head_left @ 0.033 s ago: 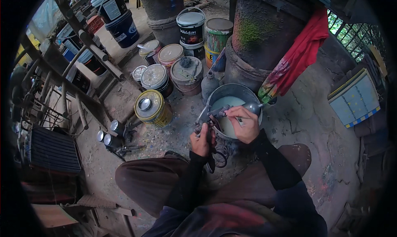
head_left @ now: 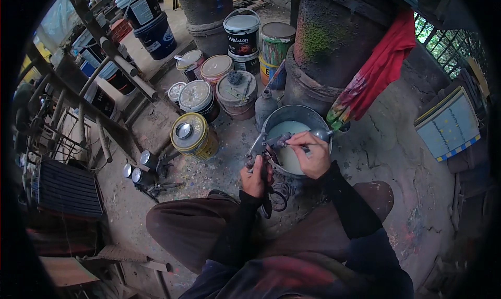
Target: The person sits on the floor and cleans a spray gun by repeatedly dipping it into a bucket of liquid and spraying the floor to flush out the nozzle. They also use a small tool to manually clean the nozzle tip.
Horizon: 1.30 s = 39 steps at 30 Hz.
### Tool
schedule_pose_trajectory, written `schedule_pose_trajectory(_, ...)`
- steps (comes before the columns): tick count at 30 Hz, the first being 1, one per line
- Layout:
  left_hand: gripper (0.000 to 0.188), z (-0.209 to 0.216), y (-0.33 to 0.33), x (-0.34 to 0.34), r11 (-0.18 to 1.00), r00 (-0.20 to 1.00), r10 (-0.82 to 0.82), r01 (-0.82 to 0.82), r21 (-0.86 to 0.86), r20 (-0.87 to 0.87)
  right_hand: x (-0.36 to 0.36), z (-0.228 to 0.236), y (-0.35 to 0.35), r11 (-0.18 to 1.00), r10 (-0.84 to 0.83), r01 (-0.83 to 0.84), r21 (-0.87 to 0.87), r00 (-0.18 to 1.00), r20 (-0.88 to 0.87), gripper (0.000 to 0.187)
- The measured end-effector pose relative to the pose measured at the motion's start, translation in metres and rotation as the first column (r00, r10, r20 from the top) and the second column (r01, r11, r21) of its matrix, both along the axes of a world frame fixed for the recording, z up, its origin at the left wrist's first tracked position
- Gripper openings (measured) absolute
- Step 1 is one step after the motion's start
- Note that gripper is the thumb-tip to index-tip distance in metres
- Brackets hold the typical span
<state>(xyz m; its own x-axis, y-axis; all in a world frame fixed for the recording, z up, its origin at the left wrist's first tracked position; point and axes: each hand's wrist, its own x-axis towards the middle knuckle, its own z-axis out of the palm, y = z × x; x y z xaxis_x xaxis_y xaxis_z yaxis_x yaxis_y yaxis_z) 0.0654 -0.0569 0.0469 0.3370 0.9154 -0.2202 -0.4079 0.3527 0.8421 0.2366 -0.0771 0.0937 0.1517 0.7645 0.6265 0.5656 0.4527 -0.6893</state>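
My left hand [head_left: 254, 181] is closed round the handle of a grey metal spray gun [head_left: 259, 145], its nozzle end pointing right over a metal bucket [head_left: 271, 116]. Just right of the nozzle, my right hand [head_left: 313, 157] pinches something thin and small, too fine to make out. Pale whitish liquid [head_left: 288, 127] lies in the bucket. A rounded metal ladle [head_left: 321, 135] rests at its right side, partly behind my right hand. Below the gun hangs a dark coiled hose [head_left: 281, 195].
A yellow paint can [head_left: 194, 137] with a small metal cup on its lid stands left of the bucket. Several lidded cans [head_left: 195, 95] and a grey bottle [head_left: 265, 110] stand behind. Small metal spray cups [head_left: 148, 159] lie at left. A red cloth [head_left: 376, 74] hangs from the large drum [head_left: 323, 59].
My right hand has shifted slightly right, away from the spray gun's nozzle. My left hand keeps its hold on the gun.
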Motion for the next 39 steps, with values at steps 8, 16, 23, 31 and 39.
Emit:
schedule_pose_trajectory(8,0.030,0.005,0.000,0.006,1.000,1.000,0.017,-0.017,0.011,0.011,-0.007,0.002,-0.002,0.999,-0.031,0.027,-0.037,0.993,-0.111,0.015)
schedule_pose_trajectory(16,0.027,0.004,0.000,0.007,0.998,0.999,0.042,-0.041,0.047,-0.023,-0.013,0.000,-0.007,0.998,-0.059,0.059,0.025,0.998,-0.010,0.014)
schedule_pose_trajectory(23,0.027,0.007,-0.002,0.005,0.996,0.998,0.056,-0.055,0.065,-0.013,-0.012,0.005,-0.007,0.996,-0.076,0.079,0.033,0.994,-0.076,0.013)
schedule_pose_trajectory(31,0.033,0.005,0.000,0.001,0.999,1.000,0.028,-0.028,0.024,0.009,-0.006,-0.003,-0.001,0.999,0.004,-0.002,0.032,0.998,-0.070,0.015)
schedule_pose_trajectory(39,0.033,0.006,0.000,0.001,1.000,0.999,-0.012,0.012,0.010,0.039,0.001,-0.005,-0.001,0.996,0.083,-0.080,0.042,0.994,-0.077,0.016)
